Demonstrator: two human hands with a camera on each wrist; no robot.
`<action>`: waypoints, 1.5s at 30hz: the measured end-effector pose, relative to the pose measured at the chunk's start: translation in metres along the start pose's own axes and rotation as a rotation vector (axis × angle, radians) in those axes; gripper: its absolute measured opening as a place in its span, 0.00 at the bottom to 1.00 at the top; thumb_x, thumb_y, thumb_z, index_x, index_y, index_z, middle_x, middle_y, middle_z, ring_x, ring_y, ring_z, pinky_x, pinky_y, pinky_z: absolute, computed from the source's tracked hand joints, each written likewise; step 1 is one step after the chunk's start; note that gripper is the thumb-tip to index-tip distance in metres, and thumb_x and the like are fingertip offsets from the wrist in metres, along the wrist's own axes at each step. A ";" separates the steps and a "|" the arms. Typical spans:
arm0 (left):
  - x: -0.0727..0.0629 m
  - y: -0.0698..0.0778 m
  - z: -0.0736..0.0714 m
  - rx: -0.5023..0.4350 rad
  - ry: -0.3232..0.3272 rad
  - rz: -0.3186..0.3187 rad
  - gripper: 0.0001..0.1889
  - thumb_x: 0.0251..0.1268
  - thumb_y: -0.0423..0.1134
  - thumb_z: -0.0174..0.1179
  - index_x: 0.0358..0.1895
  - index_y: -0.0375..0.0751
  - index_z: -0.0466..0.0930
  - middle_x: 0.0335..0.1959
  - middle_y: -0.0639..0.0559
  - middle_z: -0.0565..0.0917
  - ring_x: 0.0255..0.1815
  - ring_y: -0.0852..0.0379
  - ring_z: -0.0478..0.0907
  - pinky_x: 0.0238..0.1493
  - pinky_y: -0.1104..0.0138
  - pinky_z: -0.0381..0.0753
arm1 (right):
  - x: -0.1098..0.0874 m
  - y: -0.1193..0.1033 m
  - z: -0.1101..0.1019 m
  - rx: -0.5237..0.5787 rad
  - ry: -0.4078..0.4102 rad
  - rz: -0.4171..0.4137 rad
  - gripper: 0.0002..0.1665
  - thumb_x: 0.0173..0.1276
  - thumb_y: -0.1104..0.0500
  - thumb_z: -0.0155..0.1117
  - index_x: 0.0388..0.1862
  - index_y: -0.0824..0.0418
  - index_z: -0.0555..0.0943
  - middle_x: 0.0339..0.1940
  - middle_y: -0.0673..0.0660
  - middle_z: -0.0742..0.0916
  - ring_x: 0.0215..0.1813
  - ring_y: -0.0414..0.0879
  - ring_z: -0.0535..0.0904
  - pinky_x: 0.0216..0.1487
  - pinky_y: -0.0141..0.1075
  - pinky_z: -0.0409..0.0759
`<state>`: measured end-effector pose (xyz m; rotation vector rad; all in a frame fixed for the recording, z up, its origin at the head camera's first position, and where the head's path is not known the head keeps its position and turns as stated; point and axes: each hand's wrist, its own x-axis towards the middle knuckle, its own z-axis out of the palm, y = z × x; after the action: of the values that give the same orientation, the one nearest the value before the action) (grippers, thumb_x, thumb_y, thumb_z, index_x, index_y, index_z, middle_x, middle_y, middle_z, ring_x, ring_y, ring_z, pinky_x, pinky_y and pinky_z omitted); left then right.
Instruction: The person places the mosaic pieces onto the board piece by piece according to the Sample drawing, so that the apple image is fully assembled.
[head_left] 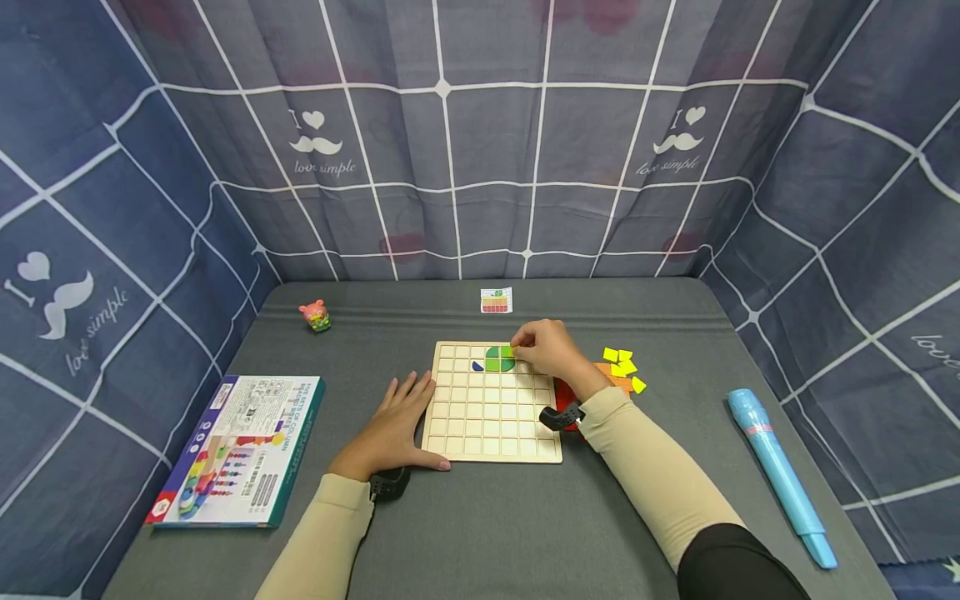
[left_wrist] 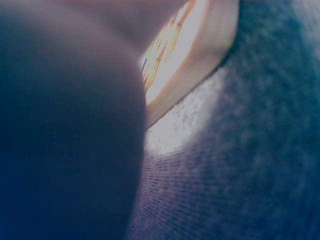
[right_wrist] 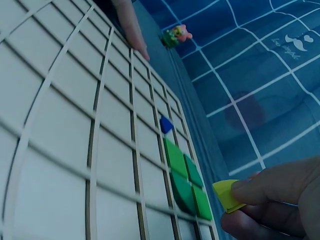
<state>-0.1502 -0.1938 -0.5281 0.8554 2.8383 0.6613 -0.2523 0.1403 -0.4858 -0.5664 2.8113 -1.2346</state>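
Note:
A pale wooden grid board (head_left: 480, 417) lies flat on the grey table. Toward its far edge sit light green square tiles (right_wrist: 175, 156), dark green curved tiles (right_wrist: 183, 193) and a small blue tile (head_left: 477, 367). My right hand (head_left: 551, 350) pinches a yellow tile (right_wrist: 229, 196) with one rounded side between thumb and fingers. In the head view that hand is over the board's far right corner, beside the green tiles. My left hand (head_left: 393, 425) rests at the board's left edge with fingers spread, its thumb along the near left corner.
Yellow tiles (head_left: 626, 356), orange tiles (head_left: 621, 382) and red tiles (head_left: 564, 393) lie right of the board, partly behind my right arm. A small pattern card (head_left: 496, 301) lies beyond it. Around stand a pig figurine (head_left: 316, 316), a boxed game (head_left: 240, 450) and a blue tube (head_left: 780, 475).

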 end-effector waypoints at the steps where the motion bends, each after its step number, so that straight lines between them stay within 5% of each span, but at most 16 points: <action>1: 0.000 0.000 0.000 0.000 0.001 0.001 0.78 0.38 0.82 0.72 0.85 0.33 0.47 0.86 0.40 0.48 0.85 0.38 0.39 0.80 0.43 0.32 | 0.001 -0.001 0.002 0.011 -0.003 0.002 0.02 0.68 0.64 0.75 0.39 0.62 0.91 0.31 0.47 0.88 0.35 0.44 0.83 0.40 0.40 0.82; 14: -0.002 -0.002 0.000 -0.002 -0.009 -0.010 0.78 0.38 0.83 0.72 0.86 0.34 0.47 0.86 0.40 0.48 0.85 0.38 0.39 0.80 0.43 0.32 | 0.008 -0.026 0.027 0.055 -0.066 -0.011 0.02 0.70 0.63 0.76 0.40 0.61 0.91 0.31 0.46 0.88 0.34 0.42 0.83 0.39 0.38 0.82; 45: 0.000 -0.004 -0.001 0.011 -0.011 0.008 0.77 0.40 0.82 0.72 0.85 0.33 0.47 0.86 0.39 0.47 0.85 0.38 0.38 0.80 0.42 0.32 | 0.012 -0.063 0.091 0.005 -0.072 -0.079 0.03 0.71 0.63 0.74 0.41 0.59 0.92 0.34 0.46 0.88 0.35 0.38 0.81 0.39 0.34 0.81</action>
<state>-0.1527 -0.1973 -0.5288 0.8692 2.8333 0.6409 -0.2284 0.0326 -0.5022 -0.7127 2.7505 -1.2074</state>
